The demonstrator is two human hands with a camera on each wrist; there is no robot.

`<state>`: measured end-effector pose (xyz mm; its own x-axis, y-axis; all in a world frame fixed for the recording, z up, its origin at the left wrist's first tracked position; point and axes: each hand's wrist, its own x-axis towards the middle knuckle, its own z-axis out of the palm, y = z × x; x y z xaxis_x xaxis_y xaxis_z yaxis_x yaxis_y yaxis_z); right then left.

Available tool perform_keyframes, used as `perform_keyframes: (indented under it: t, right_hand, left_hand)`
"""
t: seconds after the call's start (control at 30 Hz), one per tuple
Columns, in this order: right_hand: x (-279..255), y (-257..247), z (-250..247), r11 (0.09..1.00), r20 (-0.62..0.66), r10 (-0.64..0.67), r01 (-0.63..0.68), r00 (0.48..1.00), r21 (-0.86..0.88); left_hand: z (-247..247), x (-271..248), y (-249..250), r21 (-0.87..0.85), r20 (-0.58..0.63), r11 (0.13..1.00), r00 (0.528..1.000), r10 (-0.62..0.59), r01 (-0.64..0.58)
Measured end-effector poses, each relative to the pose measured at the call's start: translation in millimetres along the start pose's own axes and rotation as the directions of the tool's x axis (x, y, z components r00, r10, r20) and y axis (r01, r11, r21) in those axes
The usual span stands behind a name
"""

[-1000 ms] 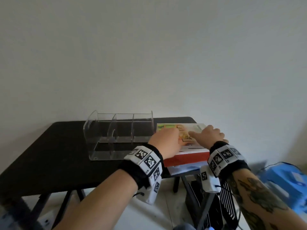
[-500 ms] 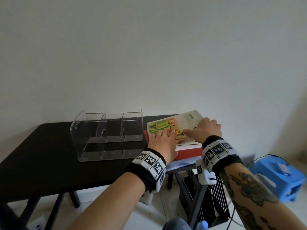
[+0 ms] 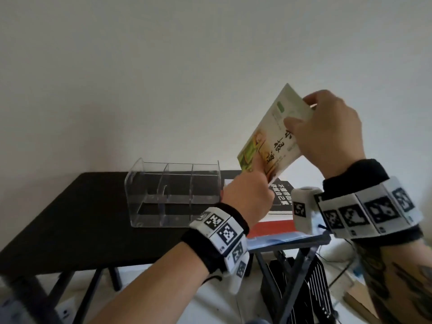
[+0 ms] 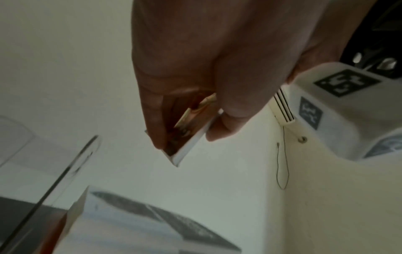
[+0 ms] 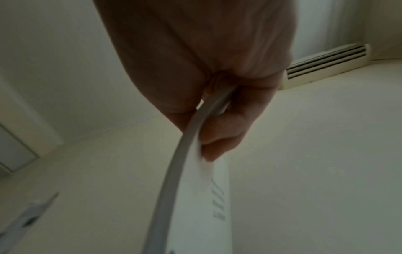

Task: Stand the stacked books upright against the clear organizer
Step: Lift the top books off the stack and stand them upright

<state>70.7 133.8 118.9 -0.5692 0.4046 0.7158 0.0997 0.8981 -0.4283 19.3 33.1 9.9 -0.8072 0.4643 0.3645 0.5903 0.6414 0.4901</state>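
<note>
- The right hand point(image 3: 327, 134) is pinching the upper end of a thin paperback book point(image 3: 271, 134), thumb on the printed cover and fingers curling behind; the right wrist view shows the book's pale edge point(image 5: 185, 154) bending slightly between thumb and fingers.
- The left hand point(image 3: 247, 197) is gripping the same book at its lower corner, fingers curled round it; in the left wrist view the thumb and fingers point(image 4: 156, 120) are closing on the white corner point(image 4: 187, 147).
- The book is being held in the air above the table, tilted steeply with its top leaning right, and it is touching neither the stack nor the organizer. Its cover is glossy, cream with a green and yellow picture and dark vertical characters.
- Below it, the remaining stacked books point(image 3: 278, 220) are lying flat at the right end of the table: a white and black cover on top, a red edge beneath, a pale blue one at the bottom.
- The clear organizer point(image 3: 173, 195) is standing just left of the stack, made of hard transparent plastic with upright dividers and a curved left wall.
- The black table point(image 3: 70, 218) is matte and is sitting against a plain light wall.
- Both wrists are wearing black bands carrying white blocks with square black markers point(image 3: 224, 230).
- Dark ribbed equipment point(image 3: 315, 291) is standing on the floor under the table's right end.
</note>
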Motion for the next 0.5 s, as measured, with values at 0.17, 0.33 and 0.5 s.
perform_keyframes:
  t: [0.17, 0.33, 0.5]
  right_hand:
    - [6, -45, 7, 0.983, -0.057, -0.139, 0.144, 0.989, 0.114]
    - [2, -66, 54, 0.985, 0.151, -0.152, 0.136, 0.977, 0.109]
    - [-10, -68, 93, 0.99, 0.363, -0.144, 0.136, 0.92, 0.047]
  left_hand:
    - [-41, 1, -24, -0.032, -0.107, 0.999, 0.993, -0.043, 0.039]
    - [-40, -4, -65, -0.08, -0.08, 0.988, 0.987, -0.137, 0.131]
    - [-9, -12, -94, -0.244, -0.02, 0.953, 0.981, -0.193, 0.182]
